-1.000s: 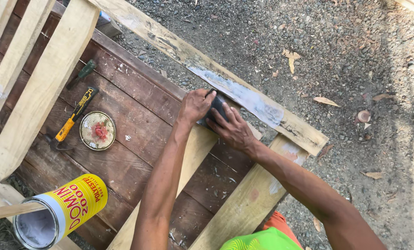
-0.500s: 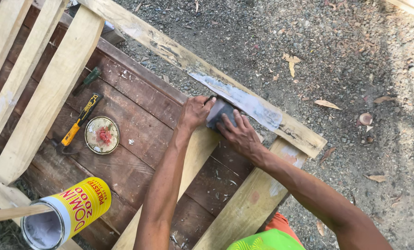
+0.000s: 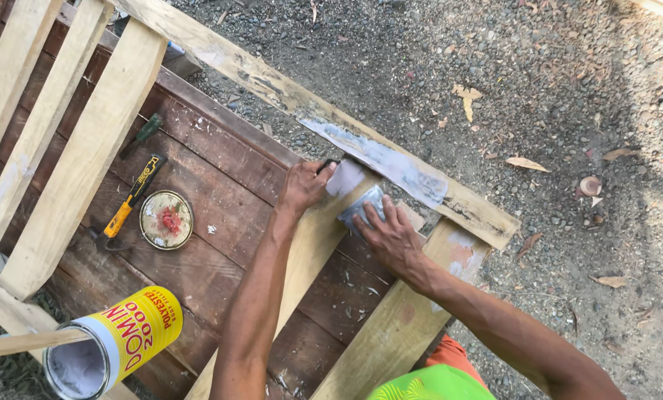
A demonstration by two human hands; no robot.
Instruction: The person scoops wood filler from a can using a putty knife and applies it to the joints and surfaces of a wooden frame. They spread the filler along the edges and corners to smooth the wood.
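Note:
My left hand [image 3: 304, 185] grips a small putty knife [image 3: 344, 178] with a dark handle. Its grey-coated blade lies on the top end of a pale wooden slat [image 3: 309, 252], just under the long cross rail [image 3: 272, 83]. A grey smear of filler [image 3: 390, 163] covers the rail beside it. My right hand [image 3: 390, 237] rests a little lower, fingers pressed over a flat grey-smeared piece [image 3: 361, 207] on the frame. The two hands are a few centimetres apart.
A yellow can [image 3: 120, 341] lies on its side at the lower left, mouth open. On the dark boards sit a round lid with red paste [image 3: 166, 219], a yellow-handled tool [image 3: 129, 201] and a green-handled screwdriver [image 3: 143, 134]. Gravel with dry leaves [image 3: 554, 111] lies beyond the rail.
My right hand has drawn back from the rail toward me with the grey piece. My left hand has shifted slightly, and its blade now shows on the slat end.

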